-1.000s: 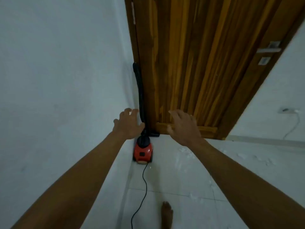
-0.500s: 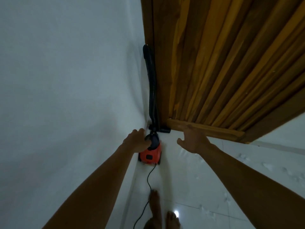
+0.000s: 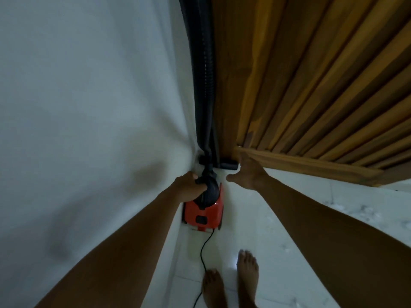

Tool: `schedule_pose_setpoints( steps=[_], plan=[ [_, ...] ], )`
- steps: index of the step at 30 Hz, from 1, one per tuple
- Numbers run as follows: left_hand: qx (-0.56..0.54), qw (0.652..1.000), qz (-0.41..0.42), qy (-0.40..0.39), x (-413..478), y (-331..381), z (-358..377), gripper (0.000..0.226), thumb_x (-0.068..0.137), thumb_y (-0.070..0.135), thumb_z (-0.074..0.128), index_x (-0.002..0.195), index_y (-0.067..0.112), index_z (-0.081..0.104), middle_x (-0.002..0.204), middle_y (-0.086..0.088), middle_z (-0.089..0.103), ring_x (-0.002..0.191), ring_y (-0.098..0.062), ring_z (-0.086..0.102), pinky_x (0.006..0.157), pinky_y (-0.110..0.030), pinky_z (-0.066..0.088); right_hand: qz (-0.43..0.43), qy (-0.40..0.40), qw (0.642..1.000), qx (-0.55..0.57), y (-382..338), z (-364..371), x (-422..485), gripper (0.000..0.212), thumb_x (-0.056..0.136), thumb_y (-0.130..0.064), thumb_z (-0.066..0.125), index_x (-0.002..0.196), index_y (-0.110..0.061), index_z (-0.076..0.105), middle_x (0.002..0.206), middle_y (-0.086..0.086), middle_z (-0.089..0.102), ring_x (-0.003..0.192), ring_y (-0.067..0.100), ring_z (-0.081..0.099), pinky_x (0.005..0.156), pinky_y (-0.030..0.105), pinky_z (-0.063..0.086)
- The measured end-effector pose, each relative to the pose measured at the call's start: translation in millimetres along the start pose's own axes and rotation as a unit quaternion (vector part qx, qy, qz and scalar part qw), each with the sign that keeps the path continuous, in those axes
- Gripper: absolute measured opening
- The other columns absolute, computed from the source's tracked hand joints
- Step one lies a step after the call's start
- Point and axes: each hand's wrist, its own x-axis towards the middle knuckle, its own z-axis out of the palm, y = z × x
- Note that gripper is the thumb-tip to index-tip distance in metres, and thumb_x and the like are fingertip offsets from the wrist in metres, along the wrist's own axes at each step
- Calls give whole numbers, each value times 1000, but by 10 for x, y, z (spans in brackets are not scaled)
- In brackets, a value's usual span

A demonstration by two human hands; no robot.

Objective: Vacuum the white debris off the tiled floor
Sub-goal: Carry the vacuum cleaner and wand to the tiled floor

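Observation:
A small red vacuum cleaner stands on the white tiled floor in the corner between wall and door. Its black hose and tube rise straight up along the door frame, and the black floor nozzle lies at the door's foot. My left hand grips the black top of the vacuum where the hose joins. My right hand hovers open just right of it, fingers spread near the nozzle. White debris is scattered on the tiles at the right.
A white wall fills the left side. A wooden door stands close ahead on the right. The black power cord trails from the vacuum back past my bare feet.
I have stepped closer and bent down. My left hand went from hovering above the vacuum to gripping its black top. My right hand lowered to the vacuum's right side.

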Motion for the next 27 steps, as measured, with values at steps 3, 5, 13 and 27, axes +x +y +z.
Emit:
schedule_pose_setpoints(
  steps=[3, 5, 13, 27],
  plan=[
    [-8, 1000, -5, 6, 641, -61, 235, 57, 93, 38, 58, 143, 15, 42, 140, -10, 51, 122, -25, 51, 83, -28, 38, -30, 6, 1000, -6, 100, 225, 694, 96, 71, -37, 90, 151, -16, 41, 139, 7, 56, 123, 27, 57, 84, 26, 47],
    [0, 1000, -5, 6, 1047, -84, 406, 55, 94, 38, 59, 140, 12, 45, 135, -11, 54, 120, -26, 53, 81, -27, 38, -54, 10, 998, -10, 315, 431, 1246, 121, 46, -61, 87, 149, -18, 40, 135, 9, 57, 117, 30, 60, 86, 39, 57],
    [-33, 999, -41, -8, 2335, -497, 1050, 61, 85, 40, 67, 135, 7, 52, 125, -13, 61, 111, -28, 60, 91, -33, 51, -123, 42, 991, 40, 424, 758, 2400, 123, 59, -44, 98, 158, -18, 28, 151, 3, 42, 138, 24, 42, 103, 25, 34],
    [-301, 947, -105, 29, 2812, -843, 1661, 27, 85, 25, 77, 101, 8, 66, 64, -7, 63, 50, -17, 58, 52, -30, 48, -173, 7, 985, 12, 459, 928, 2916, 89, 60, -59, 90, 136, -22, 63, 130, 2, 67, 119, 22, 62, 105, 41, 51]
  ],
)
